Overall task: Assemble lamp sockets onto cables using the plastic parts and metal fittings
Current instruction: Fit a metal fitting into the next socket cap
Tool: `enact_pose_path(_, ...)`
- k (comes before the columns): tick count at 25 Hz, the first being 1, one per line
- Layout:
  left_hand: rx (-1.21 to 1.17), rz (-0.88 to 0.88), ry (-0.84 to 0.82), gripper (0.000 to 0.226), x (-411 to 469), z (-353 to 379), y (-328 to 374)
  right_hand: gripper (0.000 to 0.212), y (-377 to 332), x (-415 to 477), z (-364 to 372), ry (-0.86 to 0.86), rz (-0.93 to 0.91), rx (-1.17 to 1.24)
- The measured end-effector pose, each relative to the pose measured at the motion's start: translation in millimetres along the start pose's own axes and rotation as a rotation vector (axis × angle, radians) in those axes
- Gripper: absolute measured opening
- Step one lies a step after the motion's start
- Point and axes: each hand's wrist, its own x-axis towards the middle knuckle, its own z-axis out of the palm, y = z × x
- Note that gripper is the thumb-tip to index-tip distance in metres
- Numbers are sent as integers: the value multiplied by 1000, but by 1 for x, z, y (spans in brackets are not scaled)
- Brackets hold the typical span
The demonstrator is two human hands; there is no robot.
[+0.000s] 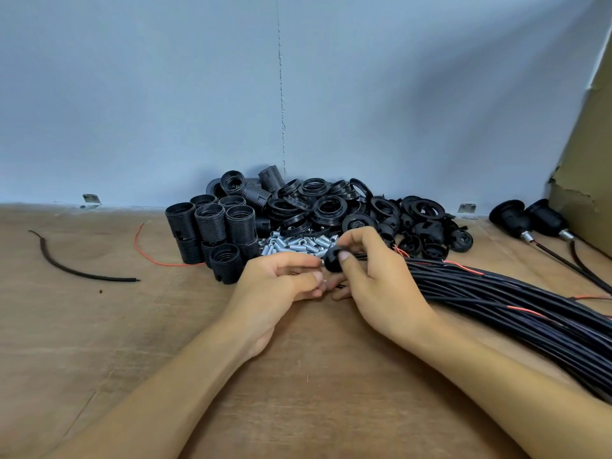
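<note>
Both bare forearms reach in from the lower edge and converge near the middle. The left hand (281, 279) lies palm inward, fingers curled, thumb laid along the top toward the other hand. The right hand (374, 270) is raised a little higher (wrist bent), thumb and forefinger pinched together, the remaining fingers tucked beneath; their fingertips nearly touch.

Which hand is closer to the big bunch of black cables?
The right hand. It sits right beside the bunch of black cables, touching its near end while holding a small black cap. The left hand is farther off, on the other side of the right hand.
</note>
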Motion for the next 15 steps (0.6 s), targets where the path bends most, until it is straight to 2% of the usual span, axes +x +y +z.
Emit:
enact_pose_path(3,113,14,19,24,-3,3,0,16,3,3,-5,31,3,-2)
enact_pose_path(6,415,108,65,24,-5,8,0,15,6,3,-7,17,-28,-98)
enact_pose_path(10,798,320,108,23,-5,7,1,11,9,4,-9,13,-67,-230)
enact_pose_path(13,881,364,52,21,-3,4,-2,11,9,4,-8,24,-63,-234)
enact_pose_path(15,882,398,81,15,-2,5,-4,10,9,4,-9,31,-59,-246)
